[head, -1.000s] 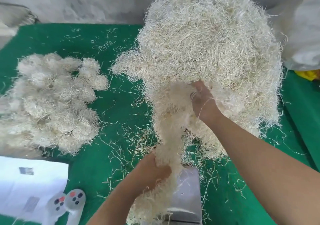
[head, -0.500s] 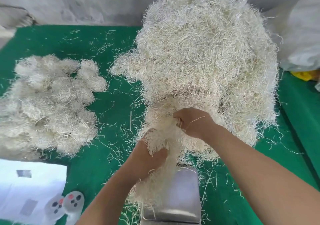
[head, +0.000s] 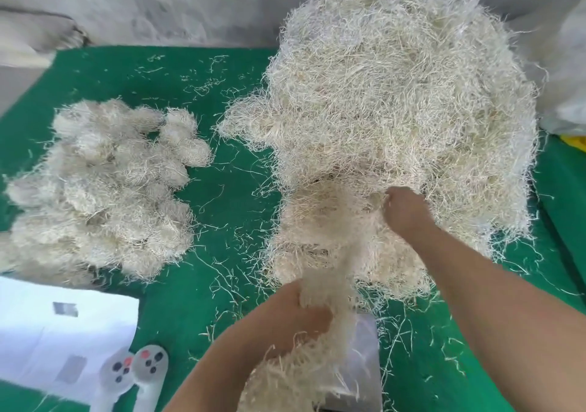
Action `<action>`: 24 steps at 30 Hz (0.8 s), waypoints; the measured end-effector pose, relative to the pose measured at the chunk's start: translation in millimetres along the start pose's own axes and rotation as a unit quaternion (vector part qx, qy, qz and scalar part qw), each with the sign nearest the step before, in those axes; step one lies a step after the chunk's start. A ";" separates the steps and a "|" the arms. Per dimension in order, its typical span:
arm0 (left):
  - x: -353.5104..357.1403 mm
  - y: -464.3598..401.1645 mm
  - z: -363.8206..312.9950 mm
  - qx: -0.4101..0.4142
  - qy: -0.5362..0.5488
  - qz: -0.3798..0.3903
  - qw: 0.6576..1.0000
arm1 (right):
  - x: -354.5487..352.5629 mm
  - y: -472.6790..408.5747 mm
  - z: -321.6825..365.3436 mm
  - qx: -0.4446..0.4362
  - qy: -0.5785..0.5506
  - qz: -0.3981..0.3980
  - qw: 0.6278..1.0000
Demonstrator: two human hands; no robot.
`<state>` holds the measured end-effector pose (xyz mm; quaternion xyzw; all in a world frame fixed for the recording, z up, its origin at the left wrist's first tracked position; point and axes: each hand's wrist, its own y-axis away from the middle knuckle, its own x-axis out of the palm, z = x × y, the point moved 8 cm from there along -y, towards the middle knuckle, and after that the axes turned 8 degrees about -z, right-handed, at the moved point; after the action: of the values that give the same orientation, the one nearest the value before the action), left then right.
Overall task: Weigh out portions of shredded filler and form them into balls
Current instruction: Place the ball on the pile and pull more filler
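Observation:
A tall heap of pale shredded filler (head: 402,101) fills the right half of the green table. My right hand (head: 404,210) digs into the heap's near side, fingers curled into the strands. My left hand (head: 304,308) grips a long hank of filler (head: 333,253) that stretches up from it toward the heap; its loose end hangs down over a metal scale (head: 361,364) at the bottom edge. A pile of finished filler balls (head: 104,189) lies on the left.
White paper sheets (head: 57,338) and a pale controller-like device with red and dark buttons (head: 136,367) lie at the lower left. A white plastic bag (head: 564,72) and something yellow (head: 575,142) sit at the far right. Loose strands litter the green table (head: 228,205).
My right hand went from high in the heap, down next to the left hand, then back up into the heap's near side. My left hand keeps its hold on the hank.

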<state>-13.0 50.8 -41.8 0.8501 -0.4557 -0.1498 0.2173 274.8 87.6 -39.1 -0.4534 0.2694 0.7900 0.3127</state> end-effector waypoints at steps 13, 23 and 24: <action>-14.6 -9.9 56.6 -0.036 -0.117 -0.149 0.981 | 15.3 19.6 13.7 0.427 -0.720 0.152 0.526; -37.3 26.7 45.8 0.053 -0.094 -0.223 0.969 | -4.8 15.9 51.4 -0.084 -0.167 0.221 0.957; -36.5 31.4 29.3 0.097 -0.065 -0.236 0.965 | -3.3 21.0 55.5 -0.129 -0.114 0.234 0.957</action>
<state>-68.2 59.3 -49.1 0.9389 -0.2681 -0.2067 0.0625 230.2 112.3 -8.6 -0.3209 0.2263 0.9156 0.0863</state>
